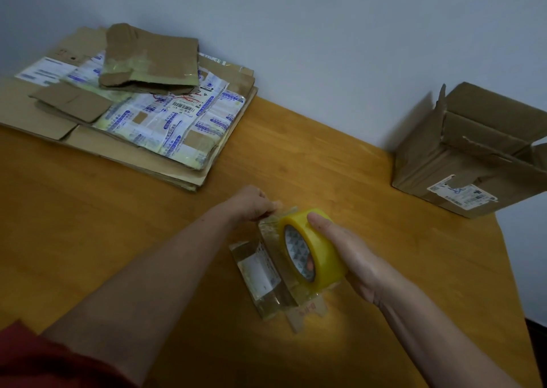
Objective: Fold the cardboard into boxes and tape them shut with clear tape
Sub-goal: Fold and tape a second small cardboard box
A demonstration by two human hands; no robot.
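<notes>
A small cardboard box [262, 272], glossy with tape, lies on the counter [118, 224] at lower centre of the frame. Just above it stands a yellowish roll of tape [324, 258]. The right grip [352, 258] is clamped on the roll, thumb across the top of its rim. A tape strip [273, 221] runs from the roll toward the box's far end. There the left grip [251, 205] seems to pinch the strip's loose end, though blur hides the fingertips. A stack of flattened cardboard [133, 121] fills the upper left. An open carton [461, 162] stands at the right edge. A red sleeve [44, 358] shows at lower left.
</notes>
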